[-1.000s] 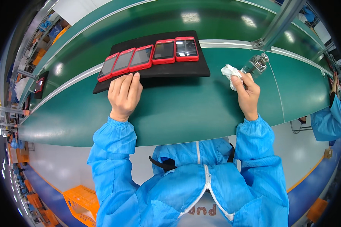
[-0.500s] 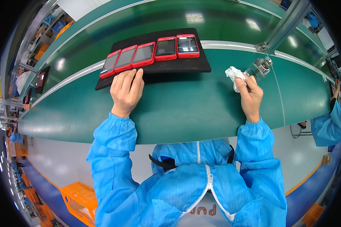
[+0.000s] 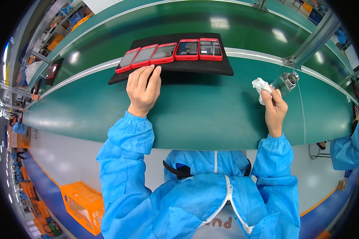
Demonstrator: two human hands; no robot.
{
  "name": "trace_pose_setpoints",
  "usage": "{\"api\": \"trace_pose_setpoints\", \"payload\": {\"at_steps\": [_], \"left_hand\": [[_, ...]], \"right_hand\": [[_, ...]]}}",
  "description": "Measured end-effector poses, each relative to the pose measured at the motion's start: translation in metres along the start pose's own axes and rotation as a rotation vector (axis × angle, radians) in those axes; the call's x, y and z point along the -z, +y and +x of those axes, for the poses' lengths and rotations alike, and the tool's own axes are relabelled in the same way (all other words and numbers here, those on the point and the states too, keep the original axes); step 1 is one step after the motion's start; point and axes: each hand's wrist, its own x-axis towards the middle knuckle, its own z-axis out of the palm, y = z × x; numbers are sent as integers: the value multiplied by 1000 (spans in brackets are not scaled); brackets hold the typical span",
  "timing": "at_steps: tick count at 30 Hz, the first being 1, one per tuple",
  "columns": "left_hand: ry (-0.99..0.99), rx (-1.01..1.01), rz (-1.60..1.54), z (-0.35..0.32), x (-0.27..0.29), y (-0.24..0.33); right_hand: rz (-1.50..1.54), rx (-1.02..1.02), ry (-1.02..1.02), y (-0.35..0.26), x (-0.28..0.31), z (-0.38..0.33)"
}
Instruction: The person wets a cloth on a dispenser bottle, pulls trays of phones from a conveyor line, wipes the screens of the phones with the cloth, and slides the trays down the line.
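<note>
Several red phones point(image 3: 169, 52) lie side by side on a black mat point(image 3: 211, 67) on the green conveyor belt point(image 3: 211, 115). My left hand point(image 3: 143, 89) rests flat on the mat's near edge, fingers together, just below the phones. My right hand point(image 3: 273, 108) is off to the right above the belt, pinching a crumpled white cloth point(image 3: 260, 85). Right next to that cloth stands a small clear glass bottle point(image 3: 285, 81).
A metal rail point(image 3: 263, 57) runs along the belt, with a slanted metal post point(image 3: 313, 40) at the right. Another person's blue sleeve point(image 3: 346, 150) shows at the right edge. An orange crate point(image 3: 83, 205) sits on the floor at the lower left. A second black tray point(image 3: 52, 71) lies far left.
Both hands stay in nearly the same place; my left hand stays on the mat's edge and my right keeps the cloth by the bottle.
</note>
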Motion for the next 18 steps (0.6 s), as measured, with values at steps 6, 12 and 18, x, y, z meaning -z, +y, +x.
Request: {"api": "trace_pose_setpoints", "payload": {"at_steps": [6,12,18], "left_hand": [[61,181,-47,-12,-8,-4],[-362,472,-261,-71,-21,-71],[-492,855,-416,-61,-107,-121]], "right_hand": [[-137,66,37,6,2,-7],[-128,340,19,4,-28,-3],[-129,424,-53,4,-19,-2]]}}
